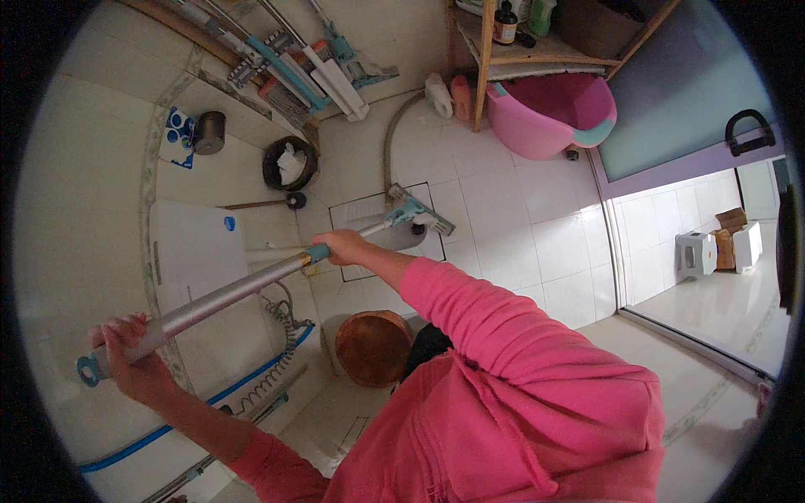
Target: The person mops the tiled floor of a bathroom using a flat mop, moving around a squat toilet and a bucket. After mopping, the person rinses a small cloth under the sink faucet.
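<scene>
A long-handled mop (pixel 226 298) with a silver pole runs slantwise across the left half of the head view. My left hand (pixel 130 345) is wrapped round the thick upper end, just short of the light-blue end cap. Farther down, my right hand (pixel 342 248) grips the pole beside a light-blue collar. The mop's flat light-blue and grey head (pixel 423 216) is tilted over a dark-outlined square of floor (pixel 348 210). A grey rounded shape lies under the head; whether the two touch, I cannot tell.
A grey hose (pixel 391 138) curves behind the square. Around stand a black bin (pixel 291 164), brown basin (pixel 373 348), pink tub (pixel 545 117) and wooden shelf (pixel 549 60). Other mops (pixel 310 71) lean at the back wall. A blue hose (pixel 193 411) runs lower left; a glass door (pixel 679 109) stands right.
</scene>
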`<action>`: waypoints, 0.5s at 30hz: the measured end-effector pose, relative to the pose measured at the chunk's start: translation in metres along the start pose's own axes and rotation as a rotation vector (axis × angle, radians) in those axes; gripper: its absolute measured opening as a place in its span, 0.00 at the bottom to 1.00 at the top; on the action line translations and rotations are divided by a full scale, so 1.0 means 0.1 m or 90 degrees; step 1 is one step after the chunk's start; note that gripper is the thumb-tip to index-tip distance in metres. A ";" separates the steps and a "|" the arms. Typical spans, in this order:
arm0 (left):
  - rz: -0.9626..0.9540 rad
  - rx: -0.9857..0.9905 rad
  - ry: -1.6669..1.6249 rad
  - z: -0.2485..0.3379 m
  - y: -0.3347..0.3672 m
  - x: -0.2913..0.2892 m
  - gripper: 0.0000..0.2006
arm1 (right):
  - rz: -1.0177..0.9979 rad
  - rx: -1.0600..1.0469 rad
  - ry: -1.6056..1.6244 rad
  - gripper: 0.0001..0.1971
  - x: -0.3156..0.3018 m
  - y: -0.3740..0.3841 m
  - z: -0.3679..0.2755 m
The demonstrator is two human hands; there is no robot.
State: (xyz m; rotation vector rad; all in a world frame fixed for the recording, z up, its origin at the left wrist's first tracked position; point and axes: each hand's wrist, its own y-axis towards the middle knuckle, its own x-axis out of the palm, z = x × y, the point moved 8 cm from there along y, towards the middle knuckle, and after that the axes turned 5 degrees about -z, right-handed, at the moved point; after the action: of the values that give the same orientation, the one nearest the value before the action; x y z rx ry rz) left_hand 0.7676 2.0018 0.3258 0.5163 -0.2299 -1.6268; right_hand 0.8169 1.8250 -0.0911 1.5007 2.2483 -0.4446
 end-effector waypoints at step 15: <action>-0.416 -0.359 -0.421 -1.87 -1.01 2.33 0.07 | 0.219 0.513 -0.134 0.10 -0.78 -3.60 1.90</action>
State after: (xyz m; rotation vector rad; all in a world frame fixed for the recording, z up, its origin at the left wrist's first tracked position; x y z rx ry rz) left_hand 0.7526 1.8147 0.0726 -0.4468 -0.0739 -2.3526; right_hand 0.5391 1.5392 -0.2035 2.0297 1.6536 -1.4304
